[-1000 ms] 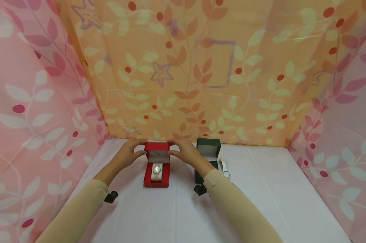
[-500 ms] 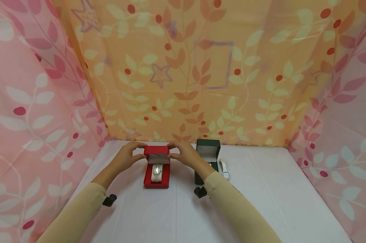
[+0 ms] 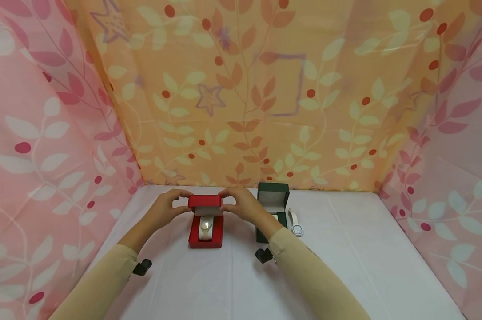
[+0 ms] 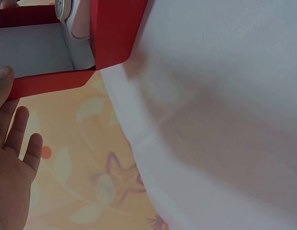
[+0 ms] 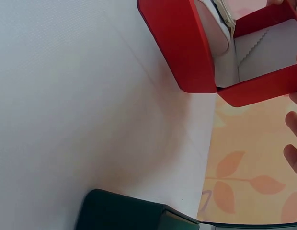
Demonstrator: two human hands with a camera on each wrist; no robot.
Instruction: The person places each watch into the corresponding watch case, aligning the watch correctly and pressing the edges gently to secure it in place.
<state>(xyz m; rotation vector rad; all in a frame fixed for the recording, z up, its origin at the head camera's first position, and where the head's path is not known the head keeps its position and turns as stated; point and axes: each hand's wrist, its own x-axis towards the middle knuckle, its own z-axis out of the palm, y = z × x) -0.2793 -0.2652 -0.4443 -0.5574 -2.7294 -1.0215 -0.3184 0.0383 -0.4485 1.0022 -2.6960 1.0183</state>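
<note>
Centrally, red box [image 3: 205, 245]: stands on the worktop [image 3: 233, 284], its lid [image 3: 204, 201] raised, a watch [image 3: 206, 225] strapped round a pale cushion [image 4: 82, 21] within.
Left hand [image 3: 165, 210]: pinches the left side of the lid, thumb inside, fingers outside.
Right hand [image 3: 242, 205]: pinches the lid's right side between thumb and fingers.
Green box [image 3: 273, 187]: lid up, to the right of the red box; the right forearm [image 3: 269, 224] crosses in front.
White watch [image 3: 297, 230]: lies just right of the green box.
Hidden: part of the green box's base; a pale item [image 3: 275, 217] inside it is hard to make out.
Cut off: right hand, at the edge of the right wrist view; cushioned watch, atop the left wrist view.
Surface: white cloth, faintly creased.
Room: leaf-patterned orange fabric [image 3: 244, 146] behind, pink fabric [image 3: 37, 195] at both sides.
</note>
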